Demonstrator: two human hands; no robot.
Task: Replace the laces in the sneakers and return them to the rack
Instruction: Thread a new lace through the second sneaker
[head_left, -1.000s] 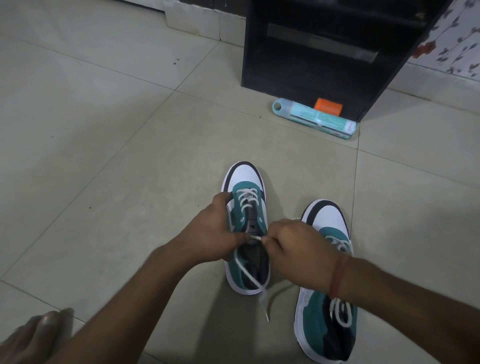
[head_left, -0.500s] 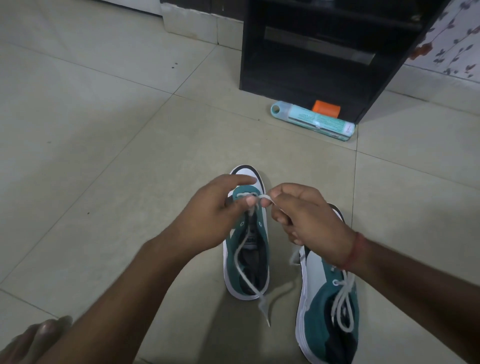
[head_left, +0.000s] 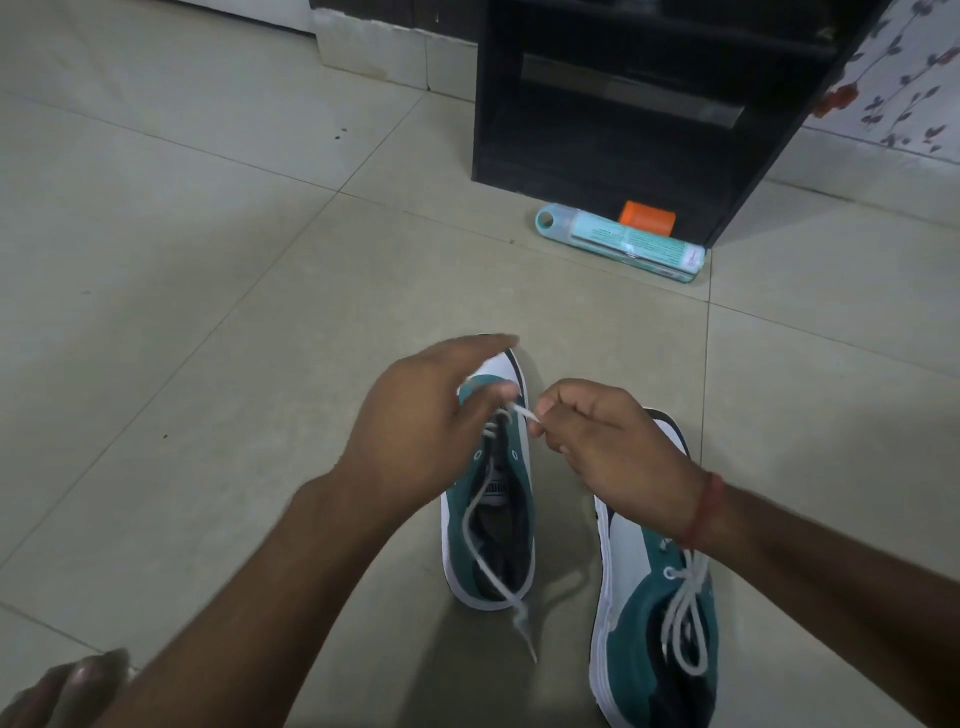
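**Lace end pinched over the left sneaker**

Your right hand (head_left: 613, 447) pinches the white flat lace (head_left: 485, 540) tip above the teal-and-white canvas sneaker (head_left: 491, 525) on the tiled floor. Your left hand (head_left: 421, 431) seems to hold the lace near the eyelets; motion blur hides the grip. The laced second sneaker (head_left: 657, 618) lies right, the black wooden rack (head_left: 623, 124) far

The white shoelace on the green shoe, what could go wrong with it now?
The right hand pinches only the tip of the white shoelace, so it might slip free before threading. The lace's other end trails loose over the heel onto the tiled floor; a hard tug could pull it back through the eyelets of the green and white sneaker. The left hand hides the toe eyelets, so one might get skipped.
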